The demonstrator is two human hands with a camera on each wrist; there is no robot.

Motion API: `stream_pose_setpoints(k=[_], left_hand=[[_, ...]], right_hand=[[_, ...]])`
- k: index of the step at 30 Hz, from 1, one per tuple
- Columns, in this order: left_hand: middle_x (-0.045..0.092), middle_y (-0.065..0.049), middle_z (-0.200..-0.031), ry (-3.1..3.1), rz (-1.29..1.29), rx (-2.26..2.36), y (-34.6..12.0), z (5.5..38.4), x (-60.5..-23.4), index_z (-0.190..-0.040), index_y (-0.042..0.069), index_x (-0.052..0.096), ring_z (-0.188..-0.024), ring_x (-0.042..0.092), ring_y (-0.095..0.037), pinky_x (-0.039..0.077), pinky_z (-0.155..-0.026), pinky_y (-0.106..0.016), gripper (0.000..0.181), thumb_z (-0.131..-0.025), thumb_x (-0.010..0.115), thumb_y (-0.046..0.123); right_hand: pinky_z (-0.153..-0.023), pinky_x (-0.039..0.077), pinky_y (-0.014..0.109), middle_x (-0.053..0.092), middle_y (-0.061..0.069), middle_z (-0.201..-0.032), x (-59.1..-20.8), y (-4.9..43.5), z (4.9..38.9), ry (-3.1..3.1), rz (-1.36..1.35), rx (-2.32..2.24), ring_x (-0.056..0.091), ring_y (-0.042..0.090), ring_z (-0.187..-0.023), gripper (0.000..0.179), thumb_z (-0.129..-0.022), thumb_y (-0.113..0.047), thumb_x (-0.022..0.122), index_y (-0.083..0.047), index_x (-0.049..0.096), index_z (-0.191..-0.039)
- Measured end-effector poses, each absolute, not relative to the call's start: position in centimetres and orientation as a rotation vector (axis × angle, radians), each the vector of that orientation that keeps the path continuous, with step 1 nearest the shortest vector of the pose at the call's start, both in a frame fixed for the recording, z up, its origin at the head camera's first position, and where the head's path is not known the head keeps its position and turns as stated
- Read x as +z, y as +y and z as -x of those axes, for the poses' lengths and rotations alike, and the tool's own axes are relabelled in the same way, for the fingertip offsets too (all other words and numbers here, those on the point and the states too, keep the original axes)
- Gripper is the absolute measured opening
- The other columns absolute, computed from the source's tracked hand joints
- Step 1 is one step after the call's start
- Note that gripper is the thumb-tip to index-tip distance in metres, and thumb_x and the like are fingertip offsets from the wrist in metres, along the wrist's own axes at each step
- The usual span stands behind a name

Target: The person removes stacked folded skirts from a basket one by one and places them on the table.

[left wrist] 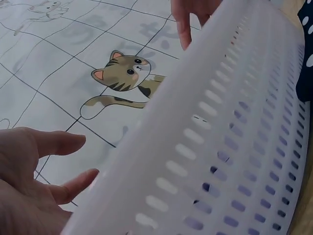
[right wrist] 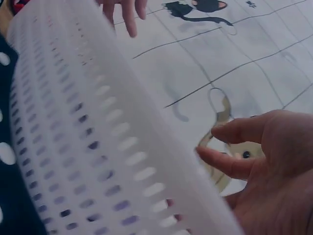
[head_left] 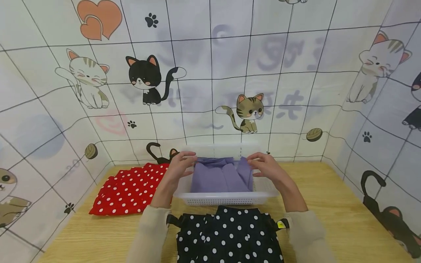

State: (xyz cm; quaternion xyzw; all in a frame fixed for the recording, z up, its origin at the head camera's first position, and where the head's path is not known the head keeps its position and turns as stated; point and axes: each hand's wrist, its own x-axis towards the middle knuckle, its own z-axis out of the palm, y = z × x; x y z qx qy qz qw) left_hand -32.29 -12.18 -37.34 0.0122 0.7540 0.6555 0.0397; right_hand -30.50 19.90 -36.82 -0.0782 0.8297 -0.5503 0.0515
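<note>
A folded purple cloth garment (head_left: 217, 179) lies inside a white plastic basket (head_left: 227, 201) with slotted walls. My left hand (head_left: 180, 167) hovers over the basket's left side, by the garment's edge. On the other side, my right hand (head_left: 265, 168) is above the basket, fingertips close to the garment's right edge. In the left wrist view, the left hand's thumb and finger (left wrist: 73, 183) are spread with nothing between them. The right wrist view shows the right hand's fingers (right wrist: 234, 164) parted, also without anything between them, beside the basket's rim (right wrist: 161, 132).
A red cloth with white dots (head_left: 131, 188) lies left of the basket on the wooden table (head_left: 329, 219). Nearer to me is a black polka-dot cloth (head_left: 230, 233) with dark straps. A cat-print sheet (head_left: 197, 91) stands behind and at both sides.
</note>
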Motion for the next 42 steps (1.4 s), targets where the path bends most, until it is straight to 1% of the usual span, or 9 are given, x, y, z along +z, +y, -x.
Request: stream_pose_setpoints(k=[4, 8, 10, 16, 20, 22, 28, 36, 42], left_hand=[[0.050, -0.016, -0.152, 2.354, 0.005, 1.863, -11.6, 32.7, -37.9, -0.145, 0.015, 0.053, -0.148, 0.039, -0.039, 0.037, -0.115, -0.070, 0.052, -0.099, 0.066, 0.034], [0.037, -0.017, -0.161, 2.371, 0.014, 1.752, -10.9, 33.1, -38.5, -0.149, 0.014, 0.049, -0.150, 0.031, -0.045, 0.032, -0.111, -0.079, 0.059, -0.097, 0.067, 0.037], [0.037, -0.016, -0.161, 2.364, 0.020, 1.719, -10.7, 33.2, -38.8, -0.148, 0.014, 0.050, -0.150, 0.030, -0.046, 0.031, -0.110, -0.080, 0.060, -0.096, 0.067, 0.038], [0.039, -0.015, -0.160, 2.342, 0.026, 1.613, -10.3, 33.5, -39.7, -0.149, 0.014, 0.050, -0.148, 0.031, -0.048, 0.031, -0.106, -0.085, 0.064, -0.094, 0.069, 0.042], [0.032, -0.020, -0.164, 2.341, 0.063, 1.481, -10.2, 33.4, -39.7, -0.157, 0.013, 0.038, -0.149, 0.030, -0.051, 0.033, -0.107, -0.083, 0.080, -0.092, 0.071, 0.045], [0.033, -0.023, -0.162, 2.351, 0.056, 1.416, -10.2, 33.3, -39.7, -0.158, 0.012, 0.035, -0.148, 0.032, -0.051, 0.035, -0.109, -0.079, 0.084, -0.091, 0.072, 0.046], [0.046, -0.020, -0.150, 2.383, -0.004, 1.334, -10.2, 33.4, -39.7, -0.144, 0.004, 0.046, -0.141, 0.041, -0.046, 0.038, -0.113, -0.071, 0.070, -0.093, 0.069, 0.047], [0.048, -0.015, -0.148, 2.370, 0.003, 1.367, -10.2, 33.5, -40.1, -0.139, 0.009, 0.052, -0.139, 0.043, -0.045, 0.044, -0.106, -0.073, 0.062, -0.093, 0.069, 0.048], [0.048, -0.015, -0.149, 2.360, -0.019, 1.371, -10.3, 33.4, -39.8, -0.140, 0.010, 0.053, -0.138, 0.044, -0.046, 0.045, -0.106, -0.071, 0.062, -0.095, 0.067, 0.049]], right_hand=[[-0.111, 0.048, 0.061, 0.044, 0.026, -0.155, -37.8, 19.0, 31.0, 2.463, 0.139, -1.663, 0.040, 0.044, -0.146, 0.044, -0.106, -0.023, 0.050, 0.002, 0.048, -0.143], [-0.115, 0.040, 0.067, 0.033, 0.025, -0.162, -38.5, 18.8, 31.5, 2.296, 0.118, -1.763, 0.028, 0.049, -0.152, 0.051, -0.106, -0.022, 0.051, 0.001, 0.038, -0.150], [-0.116, 0.039, 0.067, 0.028, 0.024, -0.164, -38.8, 18.9, 31.6, 2.225, 0.122, -1.796, 0.023, 0.052, -0.152, 0.054, -0.106, -0.023, 0.051, 0.001, 0.036, -0.152], [-0.111, 0.040, 0.073, 0.023, 0.024, -0.167, -39.2, 18.7, 31.8, 2.233, 0.043, -1.713, 0.022, 0.057, -0.151, 0.058, -0.105, -0.029, 0.053, 0.000, 0.037, -0.152], [-0.106, 0.039, 0.079, 0.016, 0.029, -0.166, -39.4, 18.4, 31.9, 2.279, -0.064, -1.597, 0.023, 0.062, -0.147, 0.067, -0.104, -0.036, 0.055, 0.001, 0.031, -0.154], [-0.105, 0.037, 0.081, 0.014, 0.030, -0.167, -39.4, 18.3, 31.8, 2.283, -0.086, -1.551, 0.021, 0.064, -0.147, 0.069, -0.103, -0.037, 0.054, 0.001, 0.029, -0.155], [-0.104, 0.040, 0.079, 0.022, 0.029, -0.165, -39.4, 17.9, 31.5, 2.296, -0.031, -1.437, 0.028, 0.064, -0.145, 0.063, -0.103, -0.036, 0.054, -0.001, 0.039, -0.153], [-0.097, 0.051, 0.068, 0.040, 0.026, -0.155, -39.6, 17.8, 31.4, 2.423, -0.024, -1.294, 0.048, 0.057, -0.134, 0.054, -0.102, -0.035, 0.054, 0.000, 0.051, -0.143], [-0.096, 0.054, 0.061, 0.046, 0.027, -0.149, -39.5, 17.6, 31.5, 2.446, -0.061, -1.269, 0.057, 0.047, -0.125, 0.060, -0.101, -0.038, 0.055, 0.000, 0.048, -0.147]])
